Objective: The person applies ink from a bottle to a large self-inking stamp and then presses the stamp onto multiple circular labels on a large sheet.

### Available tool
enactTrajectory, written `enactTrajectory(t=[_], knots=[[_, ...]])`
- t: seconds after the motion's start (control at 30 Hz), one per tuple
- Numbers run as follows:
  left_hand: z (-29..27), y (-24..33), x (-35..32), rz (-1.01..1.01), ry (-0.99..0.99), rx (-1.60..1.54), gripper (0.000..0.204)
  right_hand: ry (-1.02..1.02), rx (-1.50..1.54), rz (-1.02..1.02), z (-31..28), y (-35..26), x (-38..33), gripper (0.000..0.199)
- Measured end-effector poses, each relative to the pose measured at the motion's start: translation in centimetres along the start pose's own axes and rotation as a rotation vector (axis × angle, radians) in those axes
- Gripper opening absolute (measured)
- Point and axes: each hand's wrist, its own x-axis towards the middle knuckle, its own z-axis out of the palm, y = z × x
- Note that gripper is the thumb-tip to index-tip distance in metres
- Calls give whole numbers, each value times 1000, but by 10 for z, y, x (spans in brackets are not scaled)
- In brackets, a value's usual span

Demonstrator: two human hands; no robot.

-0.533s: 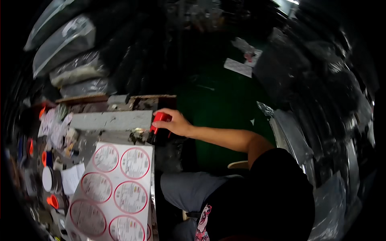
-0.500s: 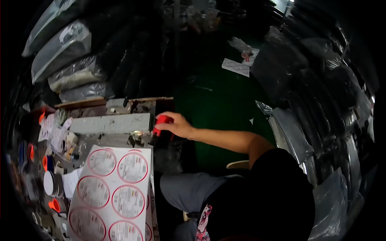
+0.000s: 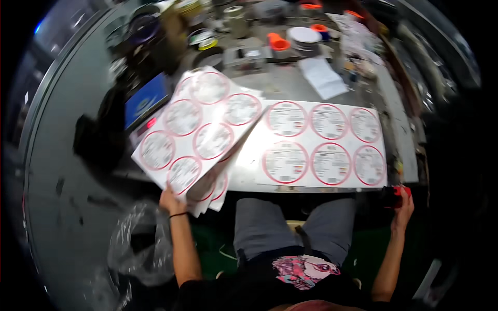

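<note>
My left hand is closed on the near corner of a white printed sheet. Red-ringed round labels cover that sheet, which lies slanted over more like it on the left of the table. At the table's front right corner, my right hand grips a small red and black tool; its exact kind is not clear. Between my hands, another sheet with two rows of round labels lies flat along the front edge. Part of it is next to the slanted sheets' right edge.
Across the back of the metal table stand a white-lidded round container, an orange cup and a clear plastic box. A folded white paper lies before them. A clear plastic bag hangs at the lower left.
The view has swung from the right side to face the table. My left hand now shows, holding the sheet corner. The red and black tool is still in my right hand.
</note>
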Motion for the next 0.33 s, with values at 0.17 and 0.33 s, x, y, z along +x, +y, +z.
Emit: enactTrajectory(t=[0.17,0.33], knots=[[-22,-20,-24,54,174,-276,25,-226,-196,-192,59,-13,0,43],[54,35,-81,63,509,784,68,-307,-222,-126,37,-17,30,44]])
